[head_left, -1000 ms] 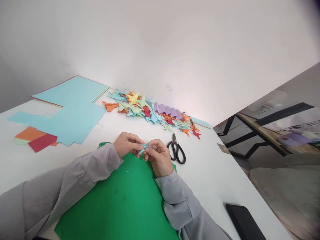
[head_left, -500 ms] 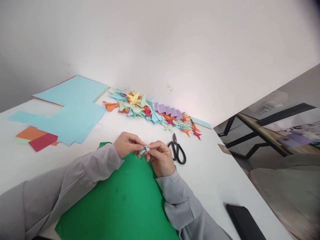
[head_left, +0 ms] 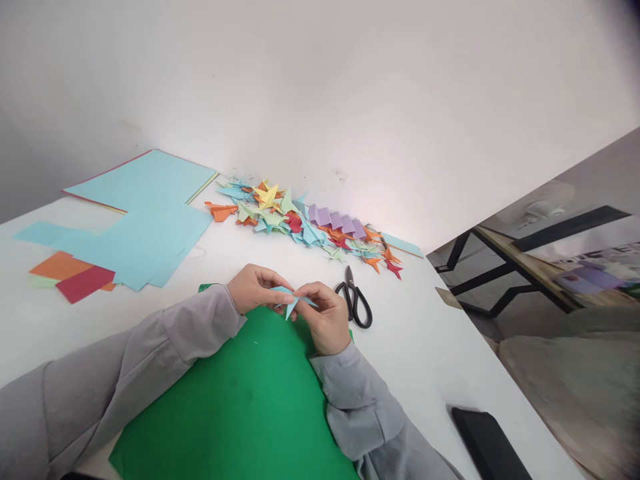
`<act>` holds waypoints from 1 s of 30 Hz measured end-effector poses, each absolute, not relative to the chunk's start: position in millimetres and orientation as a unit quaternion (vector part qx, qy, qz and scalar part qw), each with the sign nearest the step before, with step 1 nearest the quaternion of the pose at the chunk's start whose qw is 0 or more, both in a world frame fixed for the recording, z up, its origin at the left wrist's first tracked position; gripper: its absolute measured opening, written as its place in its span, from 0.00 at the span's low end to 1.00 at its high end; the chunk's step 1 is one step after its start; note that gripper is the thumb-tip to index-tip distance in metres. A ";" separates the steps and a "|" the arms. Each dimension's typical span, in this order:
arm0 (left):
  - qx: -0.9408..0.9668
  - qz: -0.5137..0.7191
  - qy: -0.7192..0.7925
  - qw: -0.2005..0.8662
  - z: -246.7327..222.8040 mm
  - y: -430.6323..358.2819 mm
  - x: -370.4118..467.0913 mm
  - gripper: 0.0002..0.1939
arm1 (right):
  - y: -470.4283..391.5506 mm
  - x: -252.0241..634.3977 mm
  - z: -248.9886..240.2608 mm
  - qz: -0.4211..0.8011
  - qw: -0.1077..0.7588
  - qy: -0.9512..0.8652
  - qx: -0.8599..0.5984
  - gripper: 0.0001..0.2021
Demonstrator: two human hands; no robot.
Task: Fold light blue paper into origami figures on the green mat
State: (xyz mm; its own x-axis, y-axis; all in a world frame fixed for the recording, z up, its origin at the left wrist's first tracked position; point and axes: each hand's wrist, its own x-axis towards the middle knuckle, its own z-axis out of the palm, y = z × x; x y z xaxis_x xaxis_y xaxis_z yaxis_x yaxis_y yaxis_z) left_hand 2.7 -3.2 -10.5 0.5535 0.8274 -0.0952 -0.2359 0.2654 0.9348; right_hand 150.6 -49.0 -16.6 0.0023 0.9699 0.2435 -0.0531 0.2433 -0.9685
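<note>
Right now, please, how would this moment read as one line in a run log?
left hand: pinching light-blue folded paper | right hand: pinching same piece | beneath: green sheet | beside right hand: scissors on table

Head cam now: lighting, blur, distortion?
Head view: soft light, a pale glow on the wall behind the folded pieces, faint shadow beside the flat black object. Head view: scissors fairly crisp; lettering at far right too smeared to read. Head view: wide-angle stretch toward the edges, top right corner dark.
</note>
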 end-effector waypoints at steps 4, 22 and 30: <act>0.518 0.361 0.299 0.715 -7.6 -3.1 1.0 0.15 | -49.2 150.7 -13.3 0.455 0.557 -0.545 -0.431 0.06; 0.560 0.333 0.283 0.704 -6.9 -3.0 -0.2 0.15 | -51.6 150.9 -15.0 0.352 0.580 -0.586 -0.444 0.03; 0.564 0.328 0.295 0.698 -4.1 -4.2 -1.1 0.15 | -52.3 152.3 -16.3 0.272 0.555 -0.645 -0.451 0.04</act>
